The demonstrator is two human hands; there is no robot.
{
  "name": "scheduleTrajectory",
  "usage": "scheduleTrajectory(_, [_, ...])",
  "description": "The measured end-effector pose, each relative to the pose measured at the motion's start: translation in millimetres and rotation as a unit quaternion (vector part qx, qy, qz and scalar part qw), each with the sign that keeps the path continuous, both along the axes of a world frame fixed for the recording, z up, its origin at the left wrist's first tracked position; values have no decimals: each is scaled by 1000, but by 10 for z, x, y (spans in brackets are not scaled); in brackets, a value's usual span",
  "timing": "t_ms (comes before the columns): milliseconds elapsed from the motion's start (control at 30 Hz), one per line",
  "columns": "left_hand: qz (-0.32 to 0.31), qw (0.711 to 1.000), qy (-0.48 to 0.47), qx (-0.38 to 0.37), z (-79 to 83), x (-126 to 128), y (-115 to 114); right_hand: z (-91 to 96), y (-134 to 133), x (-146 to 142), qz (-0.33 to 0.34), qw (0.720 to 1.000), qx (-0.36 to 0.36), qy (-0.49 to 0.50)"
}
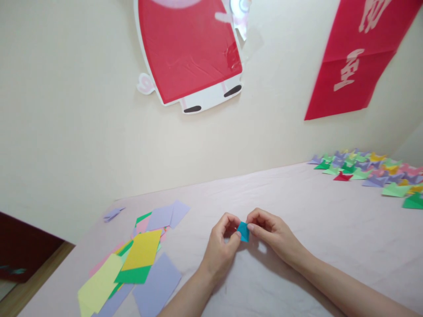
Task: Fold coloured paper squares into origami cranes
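Note:
A small folded piece of blue paper (pixel 243 232) is held between both hands, just above the pale cloth-covered surface (pixel 264 193). My left hand (pixel 224 242) pinches its left side between thumb and fingers. From the other side, my right hand (pixel 272 231) grips the upper right edge with thumb and forefinger. The paper's far side and some of the fingertips are hidden.
Loose coloured sheets (pixel 142 253) lie in an overlapping pile at the left. A small folded purple paper (pixel 114 214) sits behind them. Rows of folded paper figures (pixel 366 167) stand at the far right, near the wall (pixel 82 110).

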State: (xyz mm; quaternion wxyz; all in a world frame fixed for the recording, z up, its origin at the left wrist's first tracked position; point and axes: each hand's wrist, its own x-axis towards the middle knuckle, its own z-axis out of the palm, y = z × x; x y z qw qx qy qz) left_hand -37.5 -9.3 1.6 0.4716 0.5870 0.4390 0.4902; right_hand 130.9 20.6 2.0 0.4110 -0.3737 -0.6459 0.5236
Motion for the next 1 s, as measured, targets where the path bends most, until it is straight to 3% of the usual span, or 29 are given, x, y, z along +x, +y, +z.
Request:
scheduleTrajectory(167, [65, 998, 20, -6, -59, 2, 28, -7, -2, 3, -9, 1000, 4, 14])
scheduleTrajectory(433, [39, 995, 90, 20, 4, 39, -13, -5, 20, 2, -23, 991, 129, -30])
scheduleTrajectory(600, [52, 993, 99, 27, 45, 38, -31, -21, 20, 4, -28, 989, 136, -50])
scheduleTrajectory(1000, [83, 994, 71, 28, -20, 21, -35, 10, 10, -19, -27, 990, 121, -73])
